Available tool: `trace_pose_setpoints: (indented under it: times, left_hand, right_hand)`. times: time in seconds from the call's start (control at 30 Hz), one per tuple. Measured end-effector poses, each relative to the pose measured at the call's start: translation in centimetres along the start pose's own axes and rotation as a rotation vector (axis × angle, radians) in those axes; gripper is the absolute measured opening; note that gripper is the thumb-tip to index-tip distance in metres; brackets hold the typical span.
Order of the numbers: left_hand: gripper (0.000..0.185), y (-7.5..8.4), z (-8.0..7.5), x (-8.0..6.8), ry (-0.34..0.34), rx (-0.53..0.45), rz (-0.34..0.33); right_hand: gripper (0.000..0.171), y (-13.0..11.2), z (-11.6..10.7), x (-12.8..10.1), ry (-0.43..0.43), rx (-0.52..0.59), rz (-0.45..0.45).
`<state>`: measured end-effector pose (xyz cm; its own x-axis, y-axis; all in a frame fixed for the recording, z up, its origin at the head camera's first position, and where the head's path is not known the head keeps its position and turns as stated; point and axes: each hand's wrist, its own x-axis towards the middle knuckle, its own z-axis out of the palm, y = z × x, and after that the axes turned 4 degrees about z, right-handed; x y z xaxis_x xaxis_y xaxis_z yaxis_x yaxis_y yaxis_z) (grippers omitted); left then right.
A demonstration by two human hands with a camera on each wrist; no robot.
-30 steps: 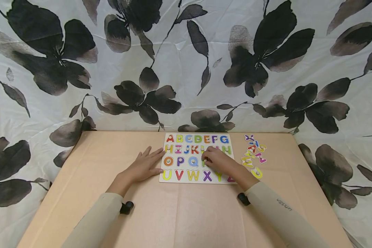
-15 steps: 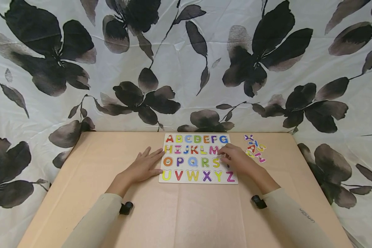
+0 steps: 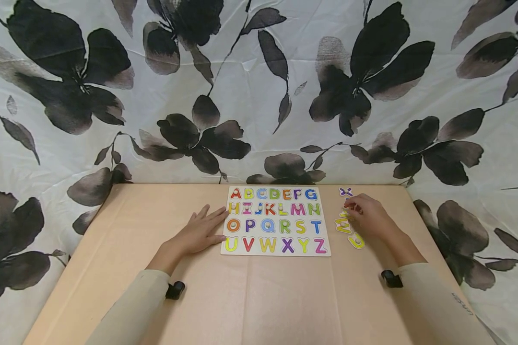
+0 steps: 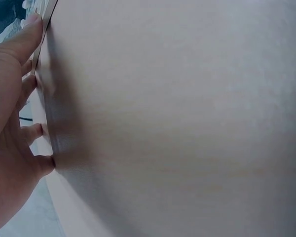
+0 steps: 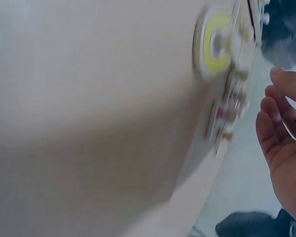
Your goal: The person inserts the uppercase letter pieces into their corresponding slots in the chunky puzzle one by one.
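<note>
Loose letters [image 3: 349,221]: we see flat, bright cut-outs heaped on the table [image 3: 259,297], just right of the puzzle board [image 3: 276,221].
Right hand [image 3: 368,218]: over the heap; fingers [image 5: 275,126] loosely curled, and we cannot tell if they hold a piece.
Left hand [image 3: 200,232]: fingers [image 4: 24,42] straight, flat against the board's left edge.
Puzzle board: pale wood, letters A to Z seated in rows.
Table: smooth tan.
Backdrop [image 3: 259,86]: creased white cloth with dark flower print.
</note>
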<state>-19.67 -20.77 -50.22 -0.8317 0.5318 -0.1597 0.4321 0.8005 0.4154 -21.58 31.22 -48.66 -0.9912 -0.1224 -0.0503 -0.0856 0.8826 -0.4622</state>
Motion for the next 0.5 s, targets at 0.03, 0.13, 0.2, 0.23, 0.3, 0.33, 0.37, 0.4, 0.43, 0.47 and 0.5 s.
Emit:
trace_pose_setpoints:
  times: [0.03, 0.13, 0.2, 0.23, 0.3, 0.33, 0.37, 0.4, 0.43, 0.47, 0.5]
  left_hand:
    - [0.081, 0.0, 0.0, 0.0, 0.003, 0.001, 0.002]
    - [0.080, -0.1, 0.1, -0.1, 0.011, 0.006, 0.011]
    - [0.080, -0.1, 0.1, -0.1, 0.010, 0.000, 0.009]
    - [0.080, -0.1, 0.1, -0.1, 0.009, -0.002, 0.009]
    - [0.080, 0.0, 0.0, -0.1, 0.010, -0.005, 0.011]
    - [0.080, 0.0, 0.0, -0.1, 0.008, -0.007, 0.007]
    - [0.080, 0.0, 0.0, -0.1, 0.011, -0.006, 0.010]
    - [0.080, 0.1, 0.0, -0.1, 0.013, -0.006, 0.012]
    - [0.080, 0.1, 0.0, -0.1, 0.017, -0.002, 0.016]
    - [0.080, 0.1, 0.0, -0.1, 0.021, -0.002, 0.017]
    - [0.080, 0.2, 0.0, -0.2, 0.021, -0.003, 0.016]
  right_hand:
    - [0.021, 0.5, -0.3, 0.1, 0.012, -0.015, -0.009]
    - [0.021, 1.9, -0.9, 0.4, 0.024, -0.041, -0.018]
    - [0.023, 2.6, -1.2, 0.7, 0.026, -0.072, -0.008]
    - [0.024, 2.9, -1.3, 0.8, 0.020, -0.079, 0.001]
    - [0.025, 3.3, -1.5, 1.1, 0.005, -0.090, 0.017]
    - [0.026, 3.5, -1.5, 1.3, -0.004, -0.096, 0.024]
    - [0.026, 3.6, -1.5, 1.4, -0.012, -0.100, 0.029]
    - [0.026, 3.8, -1.5, 1.6, -0.017, -0.108, 0.027]
    - [0.025, 3.9, -1.5, 1.7, -0.022, -0.112, 0.023]
    - [0.024, 4.0, -1.5, 1.9, -0.025, -0.115, 0.020]
    - [0.023, 4.2, -1.5, 2.0, -0.032, -0.117, 0.016]
